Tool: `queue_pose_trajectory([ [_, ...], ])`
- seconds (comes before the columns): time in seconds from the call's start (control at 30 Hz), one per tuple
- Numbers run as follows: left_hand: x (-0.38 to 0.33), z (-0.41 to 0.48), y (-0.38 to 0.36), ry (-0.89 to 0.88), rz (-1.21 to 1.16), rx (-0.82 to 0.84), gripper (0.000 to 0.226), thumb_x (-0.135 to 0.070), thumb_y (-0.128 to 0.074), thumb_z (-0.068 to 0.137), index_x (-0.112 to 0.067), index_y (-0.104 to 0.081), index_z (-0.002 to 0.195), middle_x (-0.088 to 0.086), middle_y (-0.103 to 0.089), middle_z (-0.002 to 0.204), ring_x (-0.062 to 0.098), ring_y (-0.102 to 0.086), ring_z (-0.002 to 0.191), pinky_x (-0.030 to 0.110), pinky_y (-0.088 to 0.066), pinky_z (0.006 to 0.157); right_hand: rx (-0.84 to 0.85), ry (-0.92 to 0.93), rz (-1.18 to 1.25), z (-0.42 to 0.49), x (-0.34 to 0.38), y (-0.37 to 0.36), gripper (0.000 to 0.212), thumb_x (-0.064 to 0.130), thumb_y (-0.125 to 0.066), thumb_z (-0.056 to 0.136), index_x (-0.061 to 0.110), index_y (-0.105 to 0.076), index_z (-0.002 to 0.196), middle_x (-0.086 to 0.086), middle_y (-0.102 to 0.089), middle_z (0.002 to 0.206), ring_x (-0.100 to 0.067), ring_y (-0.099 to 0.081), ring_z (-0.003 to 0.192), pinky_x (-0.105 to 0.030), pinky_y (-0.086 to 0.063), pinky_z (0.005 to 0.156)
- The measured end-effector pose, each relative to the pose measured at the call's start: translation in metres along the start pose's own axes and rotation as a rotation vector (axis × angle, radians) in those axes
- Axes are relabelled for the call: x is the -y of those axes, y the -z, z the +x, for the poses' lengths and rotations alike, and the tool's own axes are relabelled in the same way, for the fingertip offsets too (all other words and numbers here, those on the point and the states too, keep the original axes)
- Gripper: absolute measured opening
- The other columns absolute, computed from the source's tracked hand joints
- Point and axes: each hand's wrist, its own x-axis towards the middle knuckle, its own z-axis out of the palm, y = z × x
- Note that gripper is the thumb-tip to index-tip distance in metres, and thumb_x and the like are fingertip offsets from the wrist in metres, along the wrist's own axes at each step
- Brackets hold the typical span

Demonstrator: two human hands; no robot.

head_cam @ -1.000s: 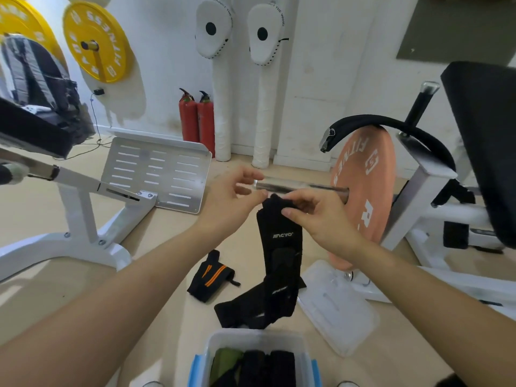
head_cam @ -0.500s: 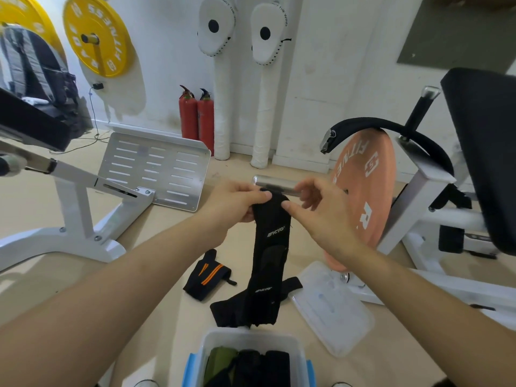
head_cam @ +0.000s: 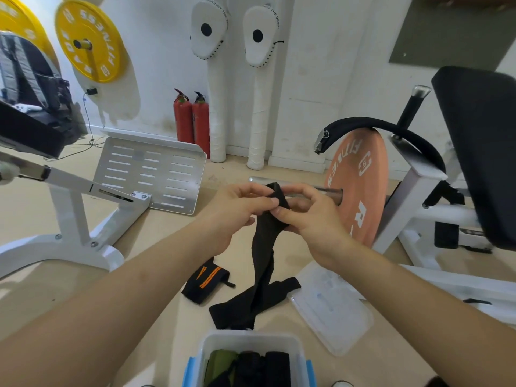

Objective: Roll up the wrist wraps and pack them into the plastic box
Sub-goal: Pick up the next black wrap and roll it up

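Note:
A long black wrist wrap (head_cam: 263, 261) hangs from my two hands down to the floor, where its lower end lies in loose folds. My left hand (head_cam: 237, 210) pinches its folded top end between thumb and fingers. My right hand (head_cam: 305, 216) pinches the same end from the right side. A rolled black wrap with orange stripes (head_cam: 205, 282) lies on the floor to the left. The clear plastic box (head_cam: 251, 340) with blue clips stands at the bottom centre and holds a green roll and black rolls.
The box's clear lid (head_cam: 332, 311) lies on the floor to the right. A barbell sleeve with an orange plate (head_cam: 360, 188) is behind my hands. A white machine frame (head_cam: 83, 219) with a metal footplate stands left, a bench frame right. Two red extinguishers (head_cam: 192, 121) stand at the wall.
The top end of the wrap has been folded over between my fingers and the strip has twisted, hiding its logo. Both hands stayed in about the same place.

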Motion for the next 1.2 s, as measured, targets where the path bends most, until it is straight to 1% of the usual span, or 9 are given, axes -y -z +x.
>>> queue_pose_trajectory([
  [0.1,0.0,-0.002,-0.001,-0.133,0.101,-0.075,0.014,-0.016,-0.083,0.084,-0.024,-0.075,0.091,-0.006,-0.071,0.088,0.008,-0.064,0.084,0.025,-0.045,0.074,0.026,0.005,-0.058,0.004,0.0,0.007,0.039,-0.002,-0.075,0.086,0.016,-0.066,0.118,-0.008,-0.078,0.099,-0.021,-0.076,0.094,-0.037,-0.06,0.087],
  [0.2,0.0,0.001,0.003,-0.265,0.201,-0.122,0.031,-0.02,-0.086,0.081,-0.025,-0.071,0.107,-0.008,-0.07,0.105,0.011,-0.065,0.1,0.03,-0.052,0.086,0.121,0.018,-0.067,0.006,0.002,0.015,0.043,-0.009,-0.072,0.085,0.015,-0.067,0.121,-0.011,-0.077,0.103,-0.023,-0.075,0.099,-0.034,-0.059,0.089],
  [0.33,-0.003,0.002,0.014,-0.293,0.298,0.155,0.035,-0.019,-0.079,0.089,-0.031,-0.069,0.12,-0.006,-0.076,0.113,0.014,-0.068,0.113,0.039,-0.052,0.103,0.208,0.061,-0.109,0.006,0.005,0.02,0.043,-0.012,-0.072,0.083,0.013,-0.069,0.118,-0.017,-0.075,0.107,-0.026,-0.073,0.103,-0.03,-0.057,0.09],
  [0.43,0.0,0.001,0.016,-0.296,0.295,0.229,0.029,-0.012,-0.075,0.091,-0.032,-0.071,0.111,-0.001,-0.078,0.102,0.02,-0.074,0.103,0.04,-0.058,0.092,0.186,0.058,-0.086,0.008,0.006,0.021,0.039,-0.013,-0.073,0.081,0.01,-0.067,0.111,-0.023,-0.073,0.109,-0.03,-0.071,0.101,-0.04,-0.057,0.096],
  [0.6,0.001,0.0,0.013,-0.371,0.235,0.156,0.026,-0.008,-0.074,0.091,-0.024,-0.067,0.111,0.008,-0.073,0.105,0.025,-0.075,0.094,0.036,-0.061,0.073,0.142,0.094,-0.06,0.011,0.005,0.022,0.028,-0.008,-0.07,0.086,0.009,-0.064,0.107,-0.017,-0.072,0.107,-0.026,-0.071,0.098,-0.037,-0.058,0.091],
  [0.73,0.002,0.001,0.012,-0.503,0.248,0.1,0.025,-0.004,-0.072,0.091,-0.022,-0.066,0.107,0.011,-0.069,0.105,0.032,-0.073,0.098,0.052,-0.064,0.073,0.165,0.081,0.006,0.01,0.007,0.024,0.029,0.009,-0.066,0.095,0.006,-0.063,0.123,-0.022,-0.072,0.115,-0.033,-0.072,0.106,-0.047,-0.06,0.09],
  [0.83,0.001,0.002,0.009,-0.55,0.252,0.071,0.026,-0.01,-0.073,0.086,-0.031,-0.068,0.102,0.001,-0.071,0.101,0.031,-0.072,0.099,0.057,-0.061,0.08,0.101,0.18,-0.017,0.008,0.008,0.019,0.027,0.005,-0.068,0.093,0.009,-0.066,0.119,-0.02,-0.073,0.108,-0.033,-0.073,0.1,-0.043,-0.062,0.084],
  [1.03,-0.002,-0.004,0.005,-0.459,0.145,0.107,0.025,-0.011,-0.075,0.09,-0.025,-0.071,0.112,0.005,-0.071,0.109,0.029,-0.073,0.102,0.048,-0.063,0.081,0.061,0.249,0.005,0.008,0.006,0.021,0.023,-0.005,-0.068,0.09,-0.003,-0.068,0.113,-0.025,-0.072,0.105,-0.037,-0.073,0.096,-0.04,-0.063,0.083],
  [1.2,-0.004,-0.006,0.004,-0.447,0.117,0.072,0.025,0.002,-0.069,0.093,-0.02,-0.074,0.102,0.001,-0.074,0.095,0.021,-0.077,0.087,0.033,-0.061,0.072,0.051,0.211,-0.007,0.009,0.004,0.023,0.023,-0.005,-0.069,0.088,-0.004,-0.069,0.111,-0.026,-0.071,0.106,-0.038,-0.072,0.099,-0.039,-0.062,0.085],
])
